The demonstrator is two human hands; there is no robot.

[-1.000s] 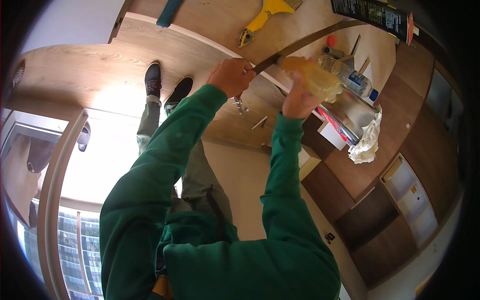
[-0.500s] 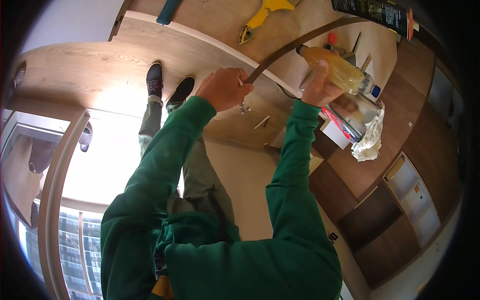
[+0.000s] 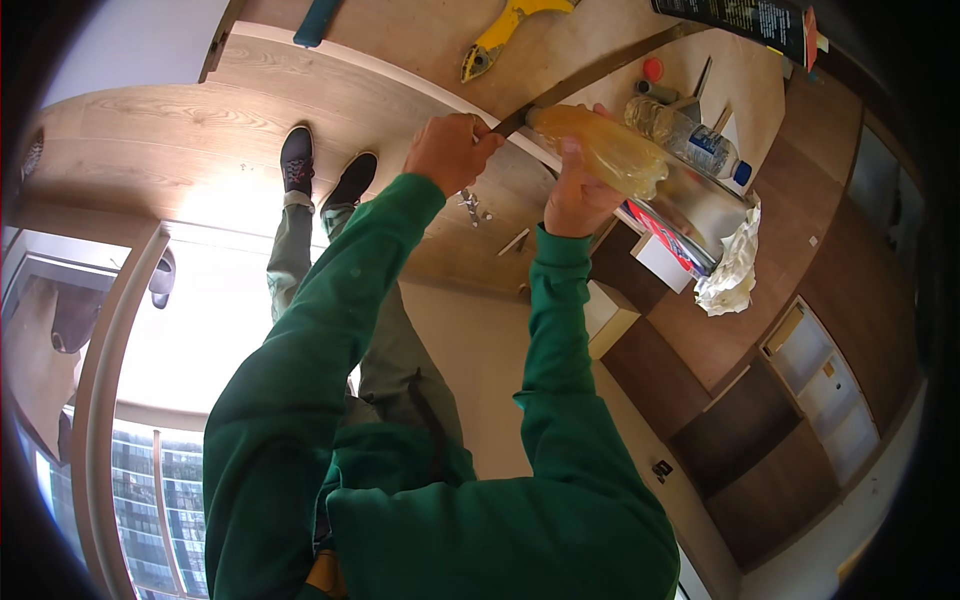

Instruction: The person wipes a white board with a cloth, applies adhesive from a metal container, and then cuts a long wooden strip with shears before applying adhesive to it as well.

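My left hand [image 3: 447,152] pinches the near end of a long brown strip [image 3: 600,76], which looks like edge banding. The strip curves away to the upper right, past a dark can. Wrapped in my right hand [image 3: 582,198] is a clear plastic bottle [image 3: 608,152] of yellowish liquid that looks like glue. Tipped on its side, the bottle points its narrow end left. That end meets the strip or lies just over it, a little right of my left fingers; I cannot tell which.
On the wooden worktop lie a yellow-handled tool [image 3: 492,45], a teal tool [image 3: 318,22], a red cap [image 3: 653,69] and a clear blue-capped bottle [image 3: 695,138]. The black can [image 3: 745,27] is at the far right. Crumpled paper [image 3: 733,275] hangs nearby. Small scraps [image 3: 470,207] lie on the floor.
My right hand has brought the bottle left and down along the strip, toward my left hand. My left hand has shifted slightly right and up. The blue-capped bottle behind is now uncovered.
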